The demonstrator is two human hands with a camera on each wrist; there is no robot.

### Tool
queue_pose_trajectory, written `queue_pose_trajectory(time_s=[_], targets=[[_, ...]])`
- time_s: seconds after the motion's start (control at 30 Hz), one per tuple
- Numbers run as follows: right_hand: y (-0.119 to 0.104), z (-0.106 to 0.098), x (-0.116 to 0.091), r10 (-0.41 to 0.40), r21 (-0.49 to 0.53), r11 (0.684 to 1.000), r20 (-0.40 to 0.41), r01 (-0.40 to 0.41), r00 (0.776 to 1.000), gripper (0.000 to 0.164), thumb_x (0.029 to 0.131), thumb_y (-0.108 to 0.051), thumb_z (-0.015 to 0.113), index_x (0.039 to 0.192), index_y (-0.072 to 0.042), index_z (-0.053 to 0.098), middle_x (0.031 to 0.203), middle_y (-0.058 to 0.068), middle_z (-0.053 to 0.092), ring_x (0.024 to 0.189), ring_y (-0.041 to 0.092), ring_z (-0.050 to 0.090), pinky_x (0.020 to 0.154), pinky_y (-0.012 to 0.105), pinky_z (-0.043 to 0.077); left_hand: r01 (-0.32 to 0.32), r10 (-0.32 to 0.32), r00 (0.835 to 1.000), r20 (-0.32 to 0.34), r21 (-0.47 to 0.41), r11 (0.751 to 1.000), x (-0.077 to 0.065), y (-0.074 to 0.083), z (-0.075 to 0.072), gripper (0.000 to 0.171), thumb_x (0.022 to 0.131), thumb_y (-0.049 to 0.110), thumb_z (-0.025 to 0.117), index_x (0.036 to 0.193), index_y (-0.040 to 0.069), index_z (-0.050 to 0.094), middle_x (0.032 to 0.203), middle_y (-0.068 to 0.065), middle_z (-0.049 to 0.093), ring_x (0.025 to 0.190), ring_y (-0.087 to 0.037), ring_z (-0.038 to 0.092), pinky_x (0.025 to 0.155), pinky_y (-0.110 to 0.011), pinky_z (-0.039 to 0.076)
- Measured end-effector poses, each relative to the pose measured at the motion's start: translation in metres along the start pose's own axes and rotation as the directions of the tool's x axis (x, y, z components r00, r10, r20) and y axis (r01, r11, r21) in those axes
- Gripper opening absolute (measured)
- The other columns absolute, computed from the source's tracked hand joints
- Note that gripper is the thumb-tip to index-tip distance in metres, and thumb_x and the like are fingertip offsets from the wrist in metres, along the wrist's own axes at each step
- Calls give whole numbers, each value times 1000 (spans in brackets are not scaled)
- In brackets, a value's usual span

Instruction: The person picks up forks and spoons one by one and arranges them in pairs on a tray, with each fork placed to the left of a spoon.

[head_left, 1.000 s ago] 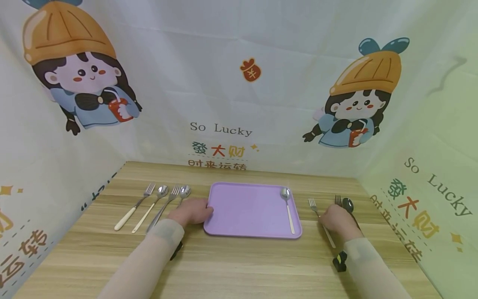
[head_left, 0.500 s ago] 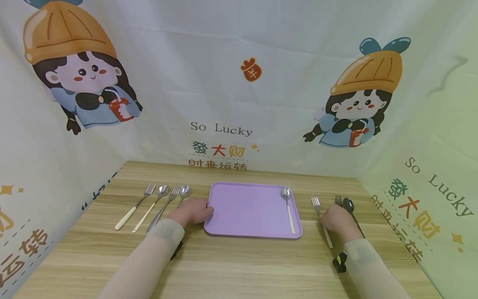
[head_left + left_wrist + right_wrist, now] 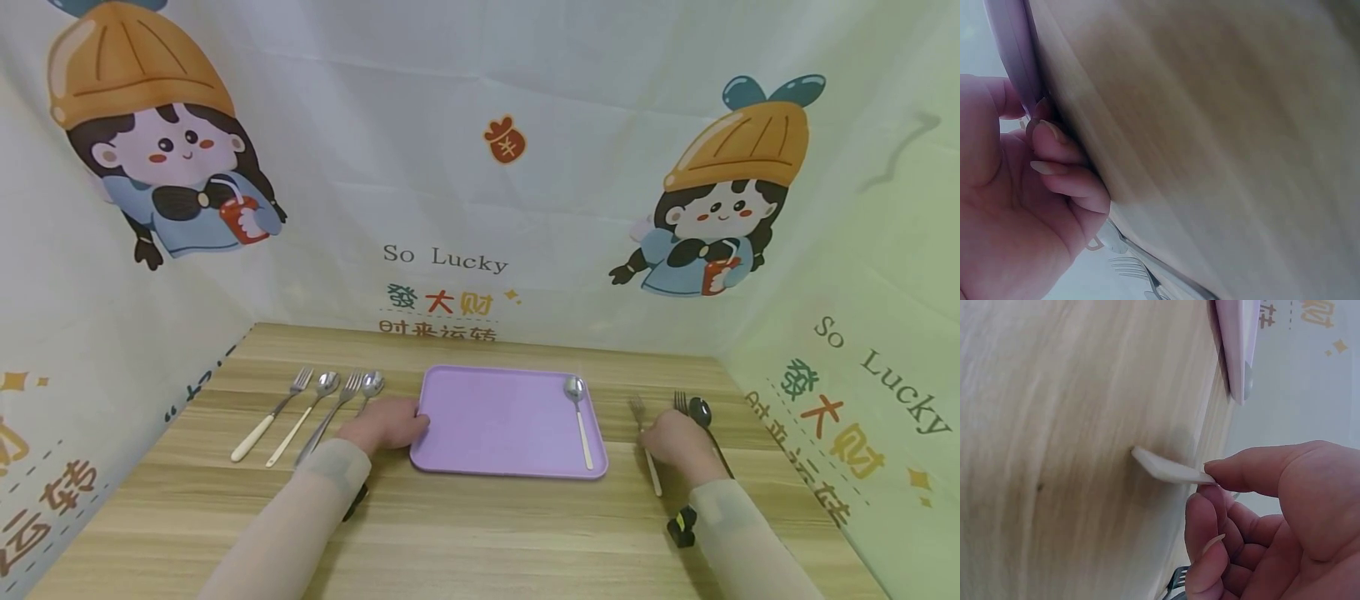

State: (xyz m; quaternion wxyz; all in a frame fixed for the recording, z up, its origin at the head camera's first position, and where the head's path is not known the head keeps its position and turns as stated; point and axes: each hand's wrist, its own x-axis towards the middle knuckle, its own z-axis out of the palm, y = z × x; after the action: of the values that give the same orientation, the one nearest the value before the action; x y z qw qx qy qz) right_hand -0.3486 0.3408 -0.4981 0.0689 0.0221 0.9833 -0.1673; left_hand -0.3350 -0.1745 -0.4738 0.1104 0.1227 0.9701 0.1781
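My left hand (image 3: 386,422) holds the left rim of a purple tray (image 3: 487,425), its thumb over the edge and other fingers curled at the side, as the left wrist view shows. A spoon (image 3: 580,425) with a pale handle lies along the tray's right side. To the right of the tray, my right hand (image 3: 672,440) pinches a fork (image 3: 654,475) between thumb and fingers. In the right wrist view the fork's pale handle (image 3: 1169,470) sticks out from the fingertips, close over the wood. The fork's tines look blurred in the head view.
Left of the tray lie a white-handled fork (image 3: 255,437), a spoon (image 3: 327,383), a metal fork (image 3: 349,388) and another spoon (image 3: 372,383), partly behind my left hand. Just beyond my right hand are a dark fork (image 3: 680,402) and a black spoon (image 3: 700,411). Printed cloth encloses the table.
The fork in my right hand has turned: its tines swung right and its handle end swung left, so it points straighter away from me. Left hand and tray stay put.
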Motion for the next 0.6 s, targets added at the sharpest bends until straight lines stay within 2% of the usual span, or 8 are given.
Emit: queue_pose_trajectory(time_s=[0.1, 0.17, 0.27, 0.4, 0.5, 0.6], targets=[[-5, -4, -4, -15, -2, 1000, -6, 15, 1000, 33, 96, -36, 65, 72, -13, 67, 76, 8, 66, 70, 27, 61, 59, 42, 49, 3, -3, 1000, -1, 1, 1000, 6, -5, 5, 31, 106, 39, 48, 88, 17, 60, 83, -5, 64, 78, -24, 60, 72, -41, 48], [-13, -10, -8, -16, -11, 1000, -2, 16, 1000, 34, 99, -36, 61, 73, -13, 66, 77, 8, 65, 71, 27, 60, 62, 43, 50, 8, -8, 1000, -2, -9, 1000, 4, -3, 3, 30, 107, 38, 49, 88, 17, 60, 83, -5, 65, 78, -24, 61, 73, -40, 49], [-40, -28, -33, -22, 15, 1000, 16, 22, 1000, 36, 102, -34, 59, 74, -11, 64, 74, 9, 63, 67, 25, 58, 61, 42, 50, 8, -8, 1000, -2, -14, 1000, 5, -5, 5, 29, 106, 37, 50, 88, 17, 61, 84, -5, 66, 79, -24, 61, 74, -41, 50], [-76, -52, -68, -32, 66, 997, 31, 30, 999, 35, 104, -29, 61, 74, -11, 59, 69, 6, 57, 59, 18, 51, 54, 34, 45, 3, -3, 1000, 6, -13, 1000, 6, -5, 4, 30, 106, 39, 50, 89, 17, 62, 86, -5, 67, 80, -24, 62, 75, -42, 51], [-89, -58, -77, -30, 58, 998, 22, 29, 999, 32, 105, -27, 61, 77, -10, 61, 71, 4, 56, 62, 17, 50, 56, 31, 43, 2, -2, 1000, 8, -6, 1000, 8, -7, 5, 32, 106, 42, 49, 90, 19, 61, 87, -3, 67, 80, -23, 61, 74, -41, 50], [-95, -60, -78, -33, 40, 999, 9, 32, 999, 30, 104, -25, 61, 79, -8, 64, 74, 6, 59, 67, 20, 54, 59, 32, 46, 3, -3, 1000, 11, -5, 1000, 8, -6, 4, 30, 106, 40, 50, 89, 18, 61, 87, -4, 67, 80, -23, 61, 74, -41, 50]])
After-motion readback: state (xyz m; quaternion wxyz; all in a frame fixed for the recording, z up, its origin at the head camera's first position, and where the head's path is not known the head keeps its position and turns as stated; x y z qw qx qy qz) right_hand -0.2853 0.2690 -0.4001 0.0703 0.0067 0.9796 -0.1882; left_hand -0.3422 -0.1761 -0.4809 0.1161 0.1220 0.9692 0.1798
